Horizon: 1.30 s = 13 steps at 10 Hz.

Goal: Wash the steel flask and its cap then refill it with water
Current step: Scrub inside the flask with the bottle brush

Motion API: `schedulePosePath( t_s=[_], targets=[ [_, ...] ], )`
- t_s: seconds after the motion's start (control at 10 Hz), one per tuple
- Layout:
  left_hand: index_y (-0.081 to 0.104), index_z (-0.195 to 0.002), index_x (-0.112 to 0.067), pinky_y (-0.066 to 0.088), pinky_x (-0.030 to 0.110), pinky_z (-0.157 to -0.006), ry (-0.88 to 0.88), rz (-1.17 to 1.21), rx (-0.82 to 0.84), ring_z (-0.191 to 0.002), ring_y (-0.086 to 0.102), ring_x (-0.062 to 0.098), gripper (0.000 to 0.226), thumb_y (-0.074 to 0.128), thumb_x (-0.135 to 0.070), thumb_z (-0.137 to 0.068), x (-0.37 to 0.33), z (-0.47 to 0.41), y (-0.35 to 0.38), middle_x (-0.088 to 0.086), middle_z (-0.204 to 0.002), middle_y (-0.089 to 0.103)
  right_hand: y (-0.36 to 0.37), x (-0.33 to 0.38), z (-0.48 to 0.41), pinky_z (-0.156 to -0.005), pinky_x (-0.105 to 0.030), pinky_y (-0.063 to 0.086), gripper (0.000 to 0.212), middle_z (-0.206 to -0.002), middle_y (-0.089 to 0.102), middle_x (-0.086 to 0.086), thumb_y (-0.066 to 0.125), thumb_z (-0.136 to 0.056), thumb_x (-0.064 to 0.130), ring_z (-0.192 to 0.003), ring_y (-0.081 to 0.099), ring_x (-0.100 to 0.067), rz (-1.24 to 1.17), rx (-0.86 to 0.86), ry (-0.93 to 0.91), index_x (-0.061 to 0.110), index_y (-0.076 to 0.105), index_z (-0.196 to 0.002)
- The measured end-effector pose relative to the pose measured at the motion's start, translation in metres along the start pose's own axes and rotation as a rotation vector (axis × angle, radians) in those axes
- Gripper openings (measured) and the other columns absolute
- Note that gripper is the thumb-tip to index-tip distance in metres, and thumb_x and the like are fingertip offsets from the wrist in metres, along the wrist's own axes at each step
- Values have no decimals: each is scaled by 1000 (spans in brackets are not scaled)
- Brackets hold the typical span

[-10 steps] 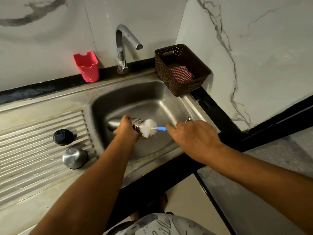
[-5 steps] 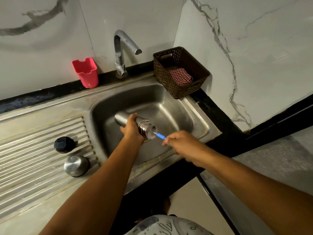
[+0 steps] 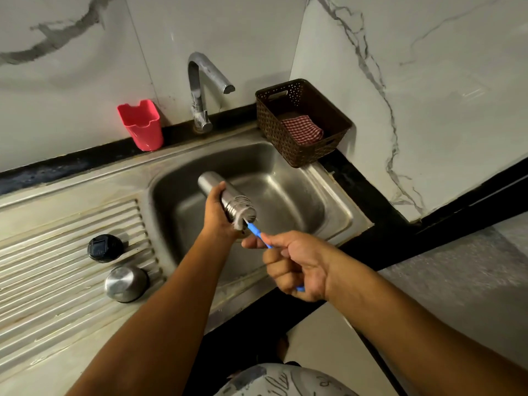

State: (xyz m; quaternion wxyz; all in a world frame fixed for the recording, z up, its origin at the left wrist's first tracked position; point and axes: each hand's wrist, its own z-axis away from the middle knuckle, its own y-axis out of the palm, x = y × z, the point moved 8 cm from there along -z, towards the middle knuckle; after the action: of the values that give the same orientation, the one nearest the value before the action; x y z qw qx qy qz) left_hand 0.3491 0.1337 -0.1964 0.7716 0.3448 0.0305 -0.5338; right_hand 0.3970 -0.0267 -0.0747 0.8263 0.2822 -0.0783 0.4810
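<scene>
My left hand (image 3: 217, 217) grips the steel flask (image 3: 213, 185) over the sink basin (image 3: 288, 195), its open mouth tilted toward me. My right hand (image 3: 297, 264) holds the blue handle of a bottle brush (image 3: 257, 232). The brush's white bristles sit at the flask's mouth, partly out of it. On the ribbed drainboard (image 3: 57, 281) to the left lie a black inner stopper (image 3: 105, 247) and the steel cap (image 3: 125, 283), side by side.
A steel tap (image 3: 200, 90) stands behind the basin with no water running. A pink plastic holder (image 3: 141, 125) sits at the back left. A brown woven basket (image 3: 303, 121) with a red checked cloth stands at the basin's back right corner. Marble walls close the corner.
The brush went deep into the flask, then my right hand drew it back out toward me, so the bristles show at the mouth again. The flask tilted a little more upright.
</scene>
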Motion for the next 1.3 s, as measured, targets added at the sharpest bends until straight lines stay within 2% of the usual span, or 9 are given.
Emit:
schedulePosePath(
  t_s=[0.2,0.3,0.4,0.6,0.9,1.0,1.1,1.2,1.3],
  targets=[
    [52,-146,-17,60,48,-70,105,14,-171,-71,73,31,117,94,-41,-40,7,-37,-26,13,-110,68,-34,36,7,-42,-23,32,27,-61,47,3,46,-107,29,-41,41,-9,875,-429,-366,16,66,-95],
    [51,-144,-19,61,54,-68,140,57,-207,-71,75,33,114,90,-34,-38,3,-23,-18,14,-117,69,-25,62,20,-61,-35,43,23,-86,64,-4,42,-107,33,-75,64,-27,1688,-649,-586,23,63,-108],
    [50,-142,-23,58,69,-74,134,82,-336,-85,76,39,112,87,-29,-37,-4,-48,-44,14,-125,69,-15,73,45,-50,-31,31,34,-87,63,-2,46,-104,16,-64,50,-24,2153,-705,-727,21,51,-138],
    [54,-144,-26,55,75,-78,-18,103,-364,-95,76,41,114,86,-31,-34,37,-72,-68,7,-126,72,-17,80,46,-57,-32,37,45,-98,65,-1,55,-98,9,-80,64,-22,2406,-777,-800,19,46,-141],
    [22,-162,-28,59,52,-94,180,221,-509,-106,66,34,104,83,-29,-79,8,12,-40,13,-151,47,-21,73,39,-65,-33,39,24,-105,65,-3,52,-101,14,-90,64,-25,2311,-913,-727,19,58,-123],
    [20,-163,-29,61,45,-77,196,190,-419,-95,69,33,101,82,-27,-82,8,7,-37,14,-132,54,-49,62,21,-57,-31,40,25,-84,66,0,45,-107,34,-64,57,-20,1714,-622,-509,24,68,-108],
    [36,-154,-21,63,45,-70,177,133,-243,-80,71,31,100,88,-30,-70,8,5,-24,16,-110,62,-68,10,-9,-38,-18,20,30,-56,36,7,48,-107,34,-40,29,-6,497,-193,-18,15,70,-101],
    [45,-146,-17,63,54,-78,173,85,-131,-80,70,33,97,91,-35,-63,4,1,-16,18,-109,64,-47,-20,-14,-36,-14,11,30,-54,25,9,46,-107,33,-38,21,-2,112,-13,111,13,68,-104],
    [34,-151,-24,63,51,-80,245,139,-229,-84,70,33,81,81,-22,-85,-7,4,-23,20,-120,63,-57,7,-9,-40,-20,29,24,-64,44,6,49,-107,31,-47,38,-6,658,-228,-179,18,66,-119]
  ],
)
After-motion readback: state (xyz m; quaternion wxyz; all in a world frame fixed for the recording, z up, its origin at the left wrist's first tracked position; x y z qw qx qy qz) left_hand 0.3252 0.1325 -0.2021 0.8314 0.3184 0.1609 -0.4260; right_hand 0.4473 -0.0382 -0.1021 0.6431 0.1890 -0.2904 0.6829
